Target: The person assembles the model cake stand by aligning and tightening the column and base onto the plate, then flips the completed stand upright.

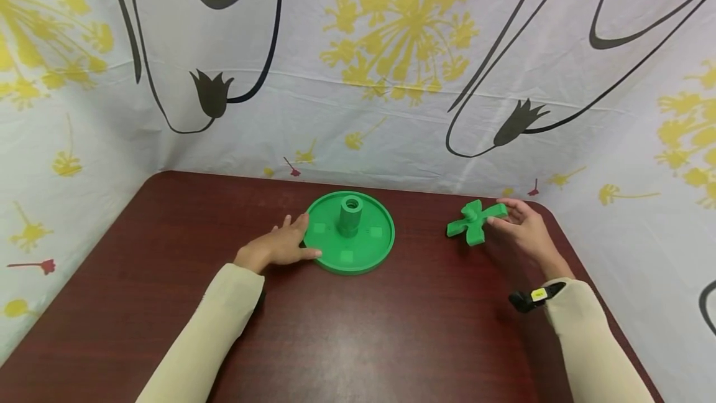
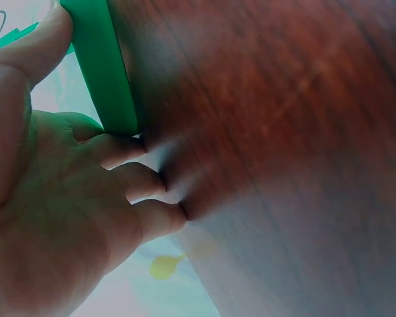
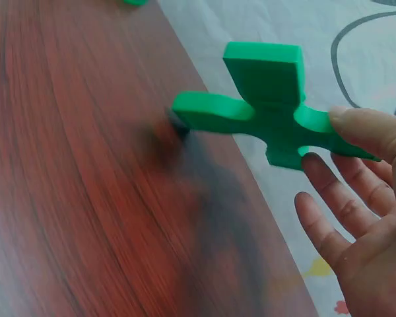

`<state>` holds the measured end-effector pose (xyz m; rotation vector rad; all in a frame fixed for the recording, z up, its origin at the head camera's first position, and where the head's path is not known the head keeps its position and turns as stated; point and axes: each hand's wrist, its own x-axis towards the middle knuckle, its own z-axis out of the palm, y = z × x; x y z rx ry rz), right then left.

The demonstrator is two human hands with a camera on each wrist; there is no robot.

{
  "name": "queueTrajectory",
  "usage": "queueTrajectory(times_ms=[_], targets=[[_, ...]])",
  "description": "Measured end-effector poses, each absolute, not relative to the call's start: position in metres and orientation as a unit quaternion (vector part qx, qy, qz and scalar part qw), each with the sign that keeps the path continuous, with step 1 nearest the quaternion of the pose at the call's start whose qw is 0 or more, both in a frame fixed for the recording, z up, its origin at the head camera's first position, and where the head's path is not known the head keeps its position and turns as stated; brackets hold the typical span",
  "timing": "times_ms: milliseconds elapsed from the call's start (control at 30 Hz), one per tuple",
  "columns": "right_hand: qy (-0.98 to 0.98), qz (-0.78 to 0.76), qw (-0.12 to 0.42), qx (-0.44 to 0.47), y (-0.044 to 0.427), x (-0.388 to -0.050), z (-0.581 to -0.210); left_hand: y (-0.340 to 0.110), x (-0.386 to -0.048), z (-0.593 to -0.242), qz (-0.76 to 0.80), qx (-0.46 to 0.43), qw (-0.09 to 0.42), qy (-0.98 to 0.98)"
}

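A green round disc (image 1: 366,254) with a raised rim and an upright hollow post (image 1: 350,216) lies near the table's back edge. My left hand (image 1: 279,245) rests at its left side, thumb and fingertips on the rim; in the left wrist view the hand (image 2: 59,205) has several fingertips on the table beside the green edge (image 2: 105,72). To the right, my right hand (image 1: 528,232) pinches one arm of a green four-armed piece (image 1: 474,222). The right wrist view shows this piece (image 3: 270,119) held above the table by the hand's (image 3: 376,211) thumb and fingers.
The dark red-brown table (image 1: 358,341) meets a patterned white cloth (image 1: 313,111) behind it and at both sides. A black strap with a small device (image 1: 531,297) is on the right wrist.
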<state>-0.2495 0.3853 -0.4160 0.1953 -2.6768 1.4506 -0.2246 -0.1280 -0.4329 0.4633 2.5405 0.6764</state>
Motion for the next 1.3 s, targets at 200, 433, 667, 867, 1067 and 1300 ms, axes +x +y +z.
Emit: queueTrajectory(times_ms=[200, 433, 667, 867, 1067, 1300], targets=[[-0.803, 0.588, 0.052, 0.079, 0.365, -0.253, -0.412, -0.128, -0.225, -0.432, 0.250, 0.166, 0.235, 0.924], [-0.781, 0.611, 0.072, 0.108, 0.343, -0.257, -0.403, -0.128, -0.226, -0.431, 0.252, 0.165, 0.235, 0.924], [-0.774, 0.618, 0.085, 0.112, 0.317, -0.260, -0.395, -0.128, -0.226, -0.430, 0.250, 0.166, 0.235, 0.925], [-0.755, 0.642, 0.081, 0.108, 0.287, -0.260, -0.386, -0.128, -0.226, -0.431, 0.251, 0.166, 0.236, 0.924], [-0.777, 0.615, 0.084, 0.108, 0.256, -0.263, -0.380, -0.128, -0.226, -0.432, 0.250, 0.166, 0.235, 0.924], [-0.781, 0.606, 0.088, 0.119, 0.222, -0.266, -0.377, -0.127, -0.226, -0.431, 0.249, 0.165, 0.237, 0.924]])
